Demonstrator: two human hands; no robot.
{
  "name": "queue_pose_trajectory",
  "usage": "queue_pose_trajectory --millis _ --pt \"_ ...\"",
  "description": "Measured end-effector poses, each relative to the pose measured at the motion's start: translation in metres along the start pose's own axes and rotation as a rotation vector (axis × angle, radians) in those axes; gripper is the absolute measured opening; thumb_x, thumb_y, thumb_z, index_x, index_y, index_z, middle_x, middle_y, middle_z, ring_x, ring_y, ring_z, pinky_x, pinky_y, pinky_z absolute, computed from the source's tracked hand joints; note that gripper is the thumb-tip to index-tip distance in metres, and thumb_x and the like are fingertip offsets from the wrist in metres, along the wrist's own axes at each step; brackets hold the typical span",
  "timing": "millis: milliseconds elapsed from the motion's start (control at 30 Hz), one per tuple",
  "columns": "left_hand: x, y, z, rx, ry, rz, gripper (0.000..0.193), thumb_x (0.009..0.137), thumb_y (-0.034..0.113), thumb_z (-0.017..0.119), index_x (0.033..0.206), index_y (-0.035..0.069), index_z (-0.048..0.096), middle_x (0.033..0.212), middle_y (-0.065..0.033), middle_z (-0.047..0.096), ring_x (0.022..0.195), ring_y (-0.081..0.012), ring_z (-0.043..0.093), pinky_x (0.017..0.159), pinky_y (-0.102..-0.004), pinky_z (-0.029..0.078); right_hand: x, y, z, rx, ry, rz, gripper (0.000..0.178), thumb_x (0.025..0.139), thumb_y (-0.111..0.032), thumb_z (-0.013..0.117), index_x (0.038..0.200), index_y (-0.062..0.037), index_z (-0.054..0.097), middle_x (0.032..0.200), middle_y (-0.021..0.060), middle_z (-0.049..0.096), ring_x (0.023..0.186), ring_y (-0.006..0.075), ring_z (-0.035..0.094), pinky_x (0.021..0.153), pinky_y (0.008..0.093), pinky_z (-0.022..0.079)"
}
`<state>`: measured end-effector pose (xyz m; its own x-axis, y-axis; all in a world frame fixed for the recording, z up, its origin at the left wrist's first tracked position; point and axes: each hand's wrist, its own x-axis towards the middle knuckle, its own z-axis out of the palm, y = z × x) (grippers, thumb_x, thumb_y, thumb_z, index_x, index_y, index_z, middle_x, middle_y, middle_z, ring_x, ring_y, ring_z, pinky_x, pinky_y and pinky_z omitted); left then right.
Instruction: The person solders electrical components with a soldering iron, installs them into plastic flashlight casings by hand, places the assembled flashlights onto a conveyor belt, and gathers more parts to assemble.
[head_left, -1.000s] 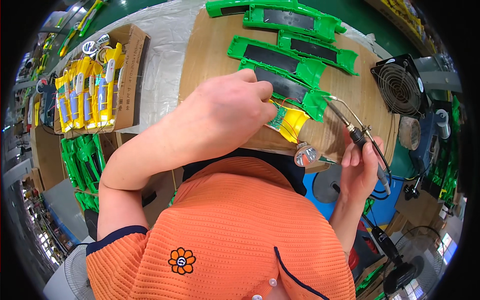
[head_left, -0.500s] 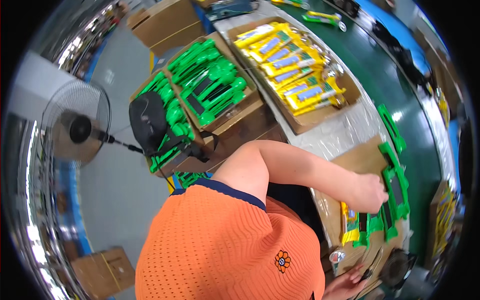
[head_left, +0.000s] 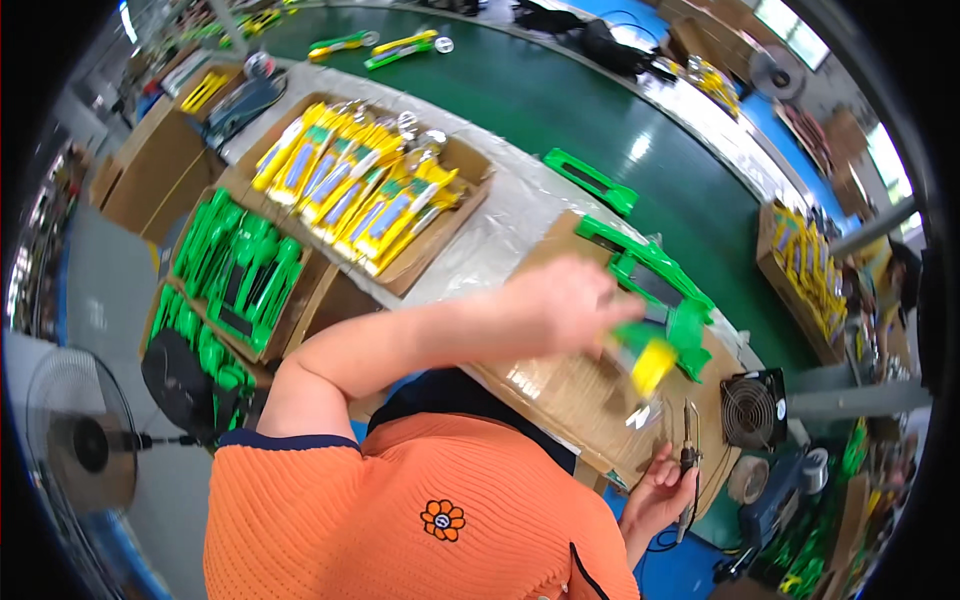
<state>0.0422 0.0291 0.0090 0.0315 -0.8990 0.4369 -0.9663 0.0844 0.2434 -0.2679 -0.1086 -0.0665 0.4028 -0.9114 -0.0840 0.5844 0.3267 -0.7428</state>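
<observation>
My left hand (head_left: 565, 305) is smeared by motion above the cardboard work sheet (head_left: 545, 385). Its fingers are closed on a blurred yellow-and-green plastic piece (head_left: 652, 368), whose yellow end sticks out toward the right. Just beyond lie green plastic housings (head_left: 655, 280) with dark strips, side by side at the sheet's far edge. At the lower right my right hand (head_left: 658, 492) is wrapped round a soldering iron (head_left: 688, 456), its tip pointing away from me. Between the hands, a small shiny part (head_left: 640, 413) rests on the cardboard, too blurred to name.
A carton of yellow parts (head_left: 400, 275) stands left on the table; cartons of green parts (head_left: 262, 345) sit beside it. Beyond runs a green conveyor belt (head_left: 480, 110). A small square fan (head_left: 752, 410), a tape roll (head_left: 748, 480) and a solder spool (head_left: 815, 470) are at the right.
My view has swung to the right. My left hand has come back from the green housings, with the yellow-and-green piece in it. The soldering iron stays in my right hand.
</observation>
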Motion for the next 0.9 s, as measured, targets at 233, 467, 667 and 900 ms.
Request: queue_pose_trajectory --millis 233,467,667,900 --pt "0.14 -0.197 0.016 0.401 0.192 -0.31 0.051 0.085 0.034 0.07 0.126 0.014 0.049 0.095 -0.0175 0.064 0.09 -0.038 0.064 0.077 -0.0476 0.053 -0.002 -0.001 -0.012 0.006 0.036 -0.049 0.013 0.1 -0.018 0.051 0.089 -0.014 0.045 0.062 0.0001 0.04 0.059 0.0116 0.046 0.101 0.0431 0.046" --pt "0.145 -0.25 0.041 0.436 -0.457 -0.676 0.081 0.084 0.043 0.071 0.15 0.021 0.029 0.143 -0.0215 0.042 0.13 -0.0405 0.045 0.102 -0.0602 0.04 -0.005 0.0 -0.009 -0.021 0.034 -0.037 0.009 0.101 -0.019 0.05 0.093 -0.0153 0.048 0.063 -0.0014 0.039 0.06 0.0107 0.044 0.104 0.0414 0.043" --pt "0.161 -0.22 0.019 -0.024 -0.351 -0.048 0.028 0.086 0.033 0.067 0.087 0.005 0.065 0.085 -0.0157 0.065 0.084 -0.0305 0.064 0.075 -0.0418 0.051 -0.01 -0.008 -0.006 -0.014 0.044 -0.066 0.009 0.1 -0.016 0.05 0.091 -0.0147 0.047 0.063 -0.0026 0.037 0.061 0.0105 0.044 0.102 0.0446 0.045" --pt "0.068 -0.337 0.055 -0.116 -0.36 0.041 0.024 0.067 -0.005 0.067 0.085 0.006 0.055 0.071 -0.0002 0.047 0.061 -0.012 0.046 0.057 -0.0258 0.039 0.008 0.007 0.003 -0.144 0.115 0.011 0.015 0.094 -0.016 0.062 0.092 -0.0067 0.051 0.071 0.0047 0.061 0.061 0.0119 0.059 0.061 0.0285 0.05"
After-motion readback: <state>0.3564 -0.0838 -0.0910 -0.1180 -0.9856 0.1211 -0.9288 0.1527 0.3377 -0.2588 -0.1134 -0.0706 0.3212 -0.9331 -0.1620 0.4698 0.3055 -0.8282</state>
